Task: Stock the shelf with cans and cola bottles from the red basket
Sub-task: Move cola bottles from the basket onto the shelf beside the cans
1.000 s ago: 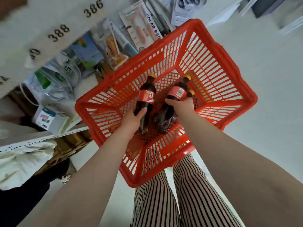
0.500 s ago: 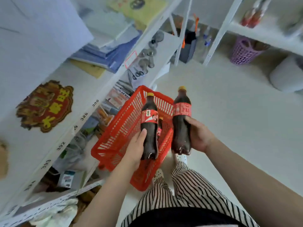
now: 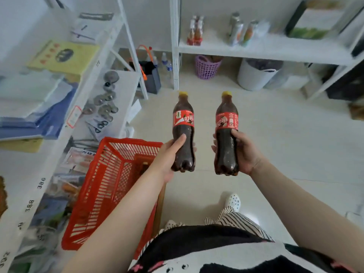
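Along the front edge of the left shelf (image 3: 29,196), black numbers are printed: "386" and "388" can be read, the ones below being cut off or blurred. On each cola bottle (image 3: 183,133), a red label (image 3: 183,119) with white characters is carried, too small to be read with certainty. "PLAR" is partly seen on a packet (image 3: 78,160) beside the red basket (image 3: 102,194).

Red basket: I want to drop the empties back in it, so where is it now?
In the head view the red basket sits low on the person's left, against the white shelving unit, beneath the left forearm and below the cola bottle in the left hand.
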The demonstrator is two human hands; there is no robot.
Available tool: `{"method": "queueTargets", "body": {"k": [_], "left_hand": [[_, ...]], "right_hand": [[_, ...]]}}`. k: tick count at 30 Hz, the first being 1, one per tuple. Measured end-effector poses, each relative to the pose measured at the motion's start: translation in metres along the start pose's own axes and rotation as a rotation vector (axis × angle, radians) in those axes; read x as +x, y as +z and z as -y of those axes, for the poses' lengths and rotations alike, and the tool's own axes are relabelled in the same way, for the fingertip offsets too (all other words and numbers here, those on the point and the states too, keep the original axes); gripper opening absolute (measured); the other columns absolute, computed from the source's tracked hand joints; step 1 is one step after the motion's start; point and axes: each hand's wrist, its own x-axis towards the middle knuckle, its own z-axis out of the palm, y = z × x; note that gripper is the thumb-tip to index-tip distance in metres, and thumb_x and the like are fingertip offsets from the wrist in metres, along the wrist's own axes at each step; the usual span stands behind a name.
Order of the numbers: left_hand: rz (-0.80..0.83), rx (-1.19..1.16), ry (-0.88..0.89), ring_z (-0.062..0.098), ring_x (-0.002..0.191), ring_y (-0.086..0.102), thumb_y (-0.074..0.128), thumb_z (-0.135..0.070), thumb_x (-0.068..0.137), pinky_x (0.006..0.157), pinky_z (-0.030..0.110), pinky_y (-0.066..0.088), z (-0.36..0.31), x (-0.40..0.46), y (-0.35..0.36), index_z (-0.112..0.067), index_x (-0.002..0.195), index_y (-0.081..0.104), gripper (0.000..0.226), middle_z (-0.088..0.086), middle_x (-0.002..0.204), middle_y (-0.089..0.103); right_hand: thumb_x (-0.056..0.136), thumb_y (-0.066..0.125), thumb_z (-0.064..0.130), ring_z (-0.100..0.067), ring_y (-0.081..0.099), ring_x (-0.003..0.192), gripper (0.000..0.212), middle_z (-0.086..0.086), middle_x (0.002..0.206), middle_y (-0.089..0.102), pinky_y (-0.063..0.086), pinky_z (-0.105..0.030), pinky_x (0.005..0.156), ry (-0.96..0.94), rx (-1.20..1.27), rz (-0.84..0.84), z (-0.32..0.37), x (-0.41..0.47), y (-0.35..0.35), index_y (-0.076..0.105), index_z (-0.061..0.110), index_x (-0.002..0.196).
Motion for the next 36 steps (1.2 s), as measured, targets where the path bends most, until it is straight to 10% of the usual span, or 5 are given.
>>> {"method": "queueTargets", "body": {"k": [6,13,25,36], "left_hand": [[0.119,-0.084,-0.170,0.025,0.104,0.062,0.055,-0.033,0.093,0.107,0.042,0.039,0.006,0.048,0.075,-0.007,0.111,0.060,0.032,0.015,0.110,0.067],[0.121,0.193,-0.159,0.019,0.084,0.066,0.054,-0.044,0.090,0.081,0.035,0.051,0.035,0.110,0.196,-0.010,0.107,0.061,0.039,0.007,0.091,0.071],[0.212,0.314,-0.219,0.025,0.060,0.061,0.062,-0.041,0.086,0.060,0.032,0.042,0.038,0.199,0.360,-0.007,0.102,0.060,0.038,0.010,0.075,0.064],[0.263,0.404,-0.206,0.024,0.081,0.069,0.069,-0.027,0.082,0.073,0.032,0.053,-0.019,0.361,0.457,-0.004,0.104,0.067,0.032,0.010,0.090,0.073]], "right_hand": [[0.041,0.092,0.043,-0.017,0.066,0.080,0.087,-0.006,0.093,0.068,0.057,-0.030,0.076,-0.023,-0.089,-0.021,0.056,-0.025,-0.060,0.063,0.005,0.113],[0.040,0.094,0.033,-0.018,0.069,0.085,0.108,-0.008,0.101,0.070,0.057,-0.029,0.074,-0.067,-0.162,-0.131,0.141,-0.049,-0.151,0.049,-0.004,0.131],[0.069,0.070,0.026,-0.020,0.066,0.074,0.051,-0.008,0.091,0.065,0.055,-0.031,0.062,-0.229,-0.089,-0.377,0.282,-0.067,-0.254,0.058,0.010,0.117],[0.069,0.073,0.026,-0.027,0.065,0.083,0.060,-0.013,0.097,0.066,0.055,-0.034,0.066,-0.276,-0.090,-0.498,0.418,0.015,-0.315,0.057,0.005,0.123]]}}
